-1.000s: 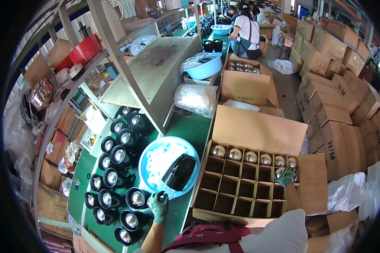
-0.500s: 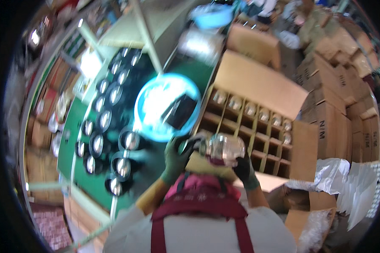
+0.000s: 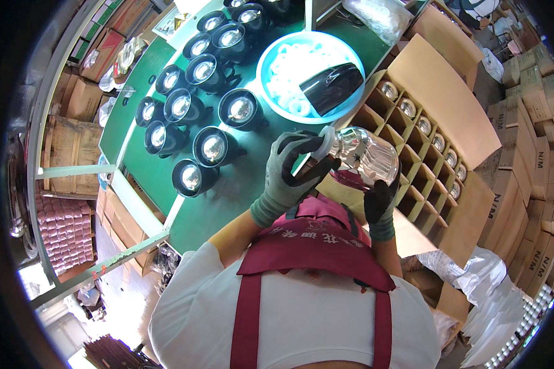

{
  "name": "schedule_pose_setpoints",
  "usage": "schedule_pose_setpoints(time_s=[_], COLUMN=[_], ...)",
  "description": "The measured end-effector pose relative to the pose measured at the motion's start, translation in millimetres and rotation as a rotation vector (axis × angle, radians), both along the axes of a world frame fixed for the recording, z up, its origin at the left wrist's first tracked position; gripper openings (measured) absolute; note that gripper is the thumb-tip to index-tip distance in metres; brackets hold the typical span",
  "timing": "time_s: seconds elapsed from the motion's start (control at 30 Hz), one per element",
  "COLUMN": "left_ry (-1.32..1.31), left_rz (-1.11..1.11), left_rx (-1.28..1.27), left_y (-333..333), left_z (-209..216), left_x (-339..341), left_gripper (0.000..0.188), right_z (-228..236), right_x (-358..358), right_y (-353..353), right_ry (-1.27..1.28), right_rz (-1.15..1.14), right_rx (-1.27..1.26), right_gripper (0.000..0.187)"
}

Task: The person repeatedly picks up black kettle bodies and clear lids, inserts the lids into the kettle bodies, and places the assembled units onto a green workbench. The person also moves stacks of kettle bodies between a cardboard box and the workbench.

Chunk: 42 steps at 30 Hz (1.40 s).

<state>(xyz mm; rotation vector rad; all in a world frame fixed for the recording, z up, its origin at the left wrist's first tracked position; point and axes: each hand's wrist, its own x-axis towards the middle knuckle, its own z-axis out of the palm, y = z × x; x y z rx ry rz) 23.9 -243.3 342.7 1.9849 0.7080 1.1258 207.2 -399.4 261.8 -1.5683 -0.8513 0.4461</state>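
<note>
My right hand [image 3: 381, 203], in a dark-palmed glove, grips a silvery glass vacuum-flask liner [image 3: 375, 158] from its right side. The liner lies tilted, with its neck toward my left hand. My left hand [image 3: 289, 175], in a grey-green and black glove, pinches a translucent whitish ring [image 3: 326, 144] at the liner's neck. Whether the ring is seated on the neck, I cannot tell. Just beyond my hands, a blue basin [image 3: 266, 92] holds many white rings [image 3: 289, 61] and a black, rounded piece [image 3: 333, 87].
Several black jug bodies [image 3: 240, 126] with silvery insides stand on the green table [image 3: 228, 203] at left. To the right is an open divided carton [image 3: 468, 230] with more liners [image 3: 438, 142] along its far side. Stacked cartons [image 3: 505, 172] and plastic sheeting [image 3: 483, 270] lie farther right.
The view has shifted and sharpened, so the table and carton sit higher. The liner remains in my right hand; a ring now shows clearly in my left fingers at its neck.
</note>
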Motion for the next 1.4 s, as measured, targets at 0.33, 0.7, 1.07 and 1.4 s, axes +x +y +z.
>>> schedule_pose_setpoints(time_s=[0.33, 0.7, 1.07, 1.4], left_ry=[0.16, 0.127, 0.779, -0.382], left_rz=[0.025, -0.537, -0.081, -0.26], left_rx=[0.085, 0.091, 0.013, -0.77], left_y=[-9.4, -1.7, 176.1, 173.5], left_z=[-3.2, -31.6, -151.4, -49.7], left_x=[10.1, 68.0, 197.3, 86.2], left_gripper=[0.061, 0.084, 0.078, 0.021], right_z=[-38.9, -37.2, 6.7, -40.8], right_x=[-25.8, -18.2, 10.0, -1.0], right_y=[-3.2, -22.5, -38.4, -50.6], right_ry=[-0.498, -0.374, -0.009, 0.586], right_rz=[-0.022, -0.112, -0.163, -0.135], right_rx=[0.073, -0.156, -0.044, 0.04], right_gripper=[0.082, 0.083, 0.076, 0.073])
